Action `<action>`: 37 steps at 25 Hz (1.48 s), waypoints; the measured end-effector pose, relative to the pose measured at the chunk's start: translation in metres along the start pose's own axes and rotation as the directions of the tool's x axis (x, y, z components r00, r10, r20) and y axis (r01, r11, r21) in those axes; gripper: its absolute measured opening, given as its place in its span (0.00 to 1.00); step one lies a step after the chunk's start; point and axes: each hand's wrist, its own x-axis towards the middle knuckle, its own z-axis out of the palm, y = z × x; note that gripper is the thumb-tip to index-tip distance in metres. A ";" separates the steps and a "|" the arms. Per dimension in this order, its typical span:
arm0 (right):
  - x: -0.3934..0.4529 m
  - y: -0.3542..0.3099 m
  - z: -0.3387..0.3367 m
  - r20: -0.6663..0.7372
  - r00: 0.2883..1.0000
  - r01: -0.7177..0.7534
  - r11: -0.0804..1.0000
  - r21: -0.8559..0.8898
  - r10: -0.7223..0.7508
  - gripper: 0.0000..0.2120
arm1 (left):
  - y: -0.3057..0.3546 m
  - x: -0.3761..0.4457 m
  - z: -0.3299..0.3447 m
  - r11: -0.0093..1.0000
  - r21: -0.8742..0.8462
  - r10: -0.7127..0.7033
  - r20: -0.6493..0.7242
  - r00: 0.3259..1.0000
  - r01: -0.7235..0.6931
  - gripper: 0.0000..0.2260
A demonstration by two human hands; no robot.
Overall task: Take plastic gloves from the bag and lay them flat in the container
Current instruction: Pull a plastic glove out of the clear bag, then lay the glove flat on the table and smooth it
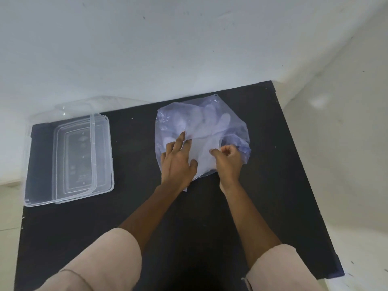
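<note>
Both hands work at the bluish bag on the black table. The left hand lies flat, fingers spread on the plastic gloves; the right hand pinches them, fingers curled narrow. The clear container sits well left, long axis running away from the person.

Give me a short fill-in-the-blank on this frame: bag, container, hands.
1. Both hands are on the translucent bag, which lies on the ____ table.
2. The clear container sits to the ____ of the bag.
3. The left hand lies spread on the bag while the right hand ____ the plastic.
4. Gloves in the container so far: ____.

Answers: black; left; pinches; none
</note>
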 end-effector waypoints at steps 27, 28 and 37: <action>-0.266 0.146 -0.035 0.125 0.848 -0.524 0.778 0.347 0.516 0.05 | -0.148 -0.291 0.017 0.576 -0.739 -0.248 0.249 0.936 0.349 0.09; -0.273 0.152 -0.025 0.135 0.839 -0.540 0.776 0.327 0.527 0.05 | -0.158 -0.305 0.020 0.496 -0.740 -0.330 0.324 0.887 0.455 0.07; -0.296 0.163 0.035 0.187 0.809 -0.587 0.745 0.318 0.557 0.00 | -0.224 -0.343 0.012 0.181 -0.671 -0.520 0.555 0.649 0.719 0.07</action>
